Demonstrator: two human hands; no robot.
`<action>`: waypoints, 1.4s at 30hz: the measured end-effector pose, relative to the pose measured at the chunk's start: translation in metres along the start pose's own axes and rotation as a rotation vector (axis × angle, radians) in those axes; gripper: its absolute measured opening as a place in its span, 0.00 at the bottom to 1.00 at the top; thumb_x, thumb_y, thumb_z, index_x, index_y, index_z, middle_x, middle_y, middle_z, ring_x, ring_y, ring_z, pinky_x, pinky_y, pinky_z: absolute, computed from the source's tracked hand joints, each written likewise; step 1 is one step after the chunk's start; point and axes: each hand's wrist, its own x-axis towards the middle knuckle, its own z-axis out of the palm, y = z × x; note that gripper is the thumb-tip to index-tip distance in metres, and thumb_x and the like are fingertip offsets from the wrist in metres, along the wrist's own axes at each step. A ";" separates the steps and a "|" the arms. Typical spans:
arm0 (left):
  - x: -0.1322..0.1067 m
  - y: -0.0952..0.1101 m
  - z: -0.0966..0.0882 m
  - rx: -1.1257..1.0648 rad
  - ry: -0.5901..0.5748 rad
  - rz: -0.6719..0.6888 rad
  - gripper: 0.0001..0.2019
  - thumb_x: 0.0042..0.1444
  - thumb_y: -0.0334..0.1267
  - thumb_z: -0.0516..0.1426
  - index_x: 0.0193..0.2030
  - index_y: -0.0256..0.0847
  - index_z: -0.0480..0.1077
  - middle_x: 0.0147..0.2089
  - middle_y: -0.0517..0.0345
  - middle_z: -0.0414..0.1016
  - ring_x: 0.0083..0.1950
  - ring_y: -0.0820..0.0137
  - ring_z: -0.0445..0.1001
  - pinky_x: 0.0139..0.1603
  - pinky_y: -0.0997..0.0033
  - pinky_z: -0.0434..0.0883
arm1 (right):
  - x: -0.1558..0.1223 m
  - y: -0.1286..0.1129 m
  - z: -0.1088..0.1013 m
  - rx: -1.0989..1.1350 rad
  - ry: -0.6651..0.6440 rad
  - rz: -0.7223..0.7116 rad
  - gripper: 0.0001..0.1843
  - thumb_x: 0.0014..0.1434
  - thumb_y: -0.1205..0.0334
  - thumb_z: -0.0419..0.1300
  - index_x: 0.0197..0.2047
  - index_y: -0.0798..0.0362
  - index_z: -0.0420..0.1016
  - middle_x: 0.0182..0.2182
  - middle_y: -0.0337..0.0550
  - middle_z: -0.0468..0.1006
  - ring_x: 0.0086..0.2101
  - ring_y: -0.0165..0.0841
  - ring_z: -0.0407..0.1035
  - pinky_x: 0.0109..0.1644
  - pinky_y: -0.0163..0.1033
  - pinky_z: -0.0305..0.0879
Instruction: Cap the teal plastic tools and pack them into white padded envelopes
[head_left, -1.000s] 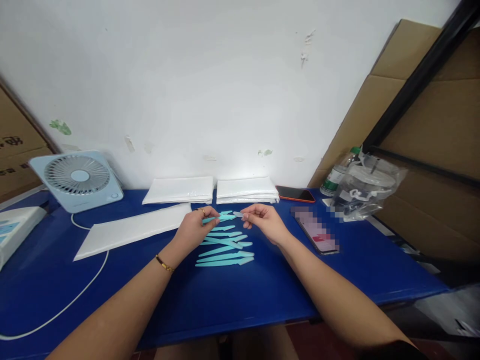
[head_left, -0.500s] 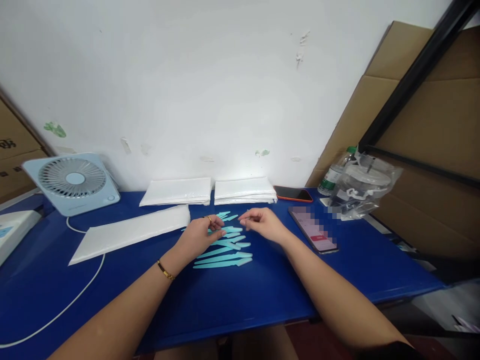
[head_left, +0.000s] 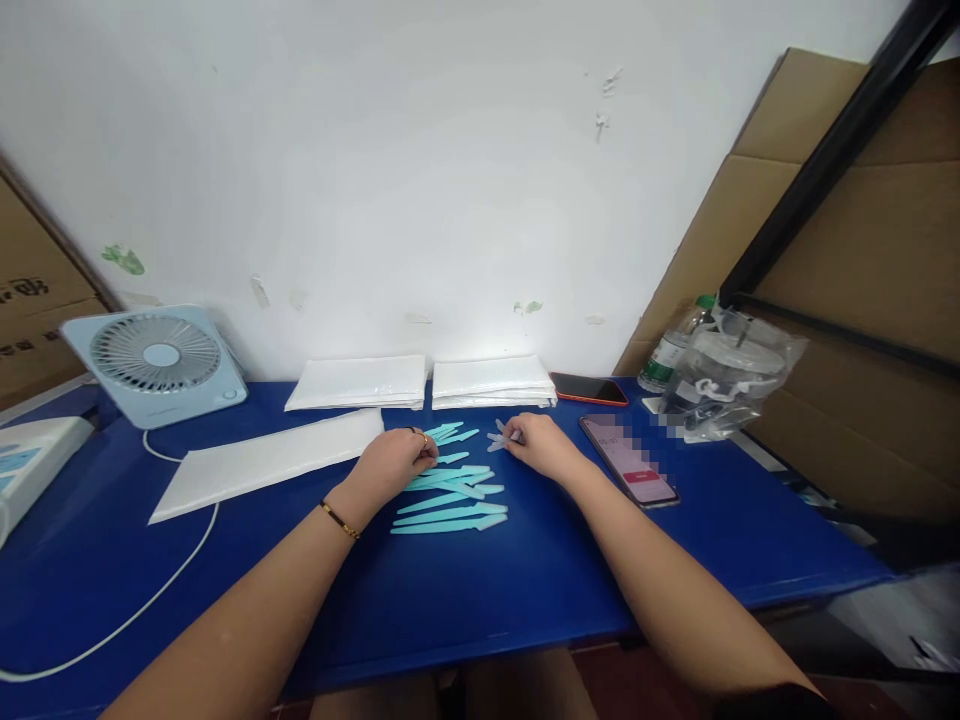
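My left hand (head_left: 397, 462) is closed in a pinch on a slim teal eyebrow razor (head_left: 453, 458), whose blade end sticks out to the right past the fingertips. More teal eyebrow razors (head_left: 448, 516) lie below and right of this hand, roughly side by side with their wide ends to the right. A smaller group of razors (head_left: 450, 433) overlaps just beyond the fingers. Over to the right, my right hand (head_left: 534, 442) has its fingertips closed on small translucent blade caps (head_left: 496, 440) at the blue table (head_left: 525, 590); how many is unclear.
White padded packets (head_left: 360, 382) and a second stack (head_left: 491, 380) stand against the wall. One long packet (head_left: 262, 463) lies left, near a blue fan (head_left: 161, 360) and its cable. Right are two phones (head_left: 589, 389), (head_left: 630, 460), a bottle (head_left: 667, 355) and a bagged cup (head_left: 731, 370).
My hands have moved apart: the right went slightly right to the translucent caps, which now show, and the left drew back slightly left. The view has shifted a little.
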 end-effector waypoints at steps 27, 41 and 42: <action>-0.005 0.009 0.001 -0.411 0.151 -0.001 0.11 0.61 0.40 0.45 0.34 0.41 0.65 0.31 0.60 0.67 0.31 0.72 0.65 0.32 0.72 0.61 | -0.005 -0.029 0.001 1.142 0.046 0.076 0.16 0.43 0.57 0.69 0.35 0.56 0.77 0.26 0.44 0.81 0.32 0.36 0.76 0.42 0.43 0.72; -0.007 0.013 -0.001 -0.504 0.091 -0.025 0.12 0.61 0.44 0.45 0.35 0.41 0.65 0.27 0.63 0.63 0.27 0.73 0.62 0.28 0.74 0.60 | -0.007 -0.036 0.007 1.122 0.001 0.050 0.16 0.44 0.56 0.69 0.35 0.56 0.77 0.27 0.44 0.80 0.31 0.35 0.76 0.39 0.40 0.71; -0.008 0.014 -0.002 -0.512 0.068 -0.023 0.13 0.61 0.44 0.45 0.35 0.41 0.65 0.26 0.63 0.64 0.27 0.73 0.62 0.28 0.74 0.60 | -0.008 -0.038 0.007 1.093 -0.027 0.041 0.17 0.44 0.56 0.68 0.36 0.57 0.77 0.26 0.44 0.80 0.29 0.34 0.75 0.36 0.38 0.70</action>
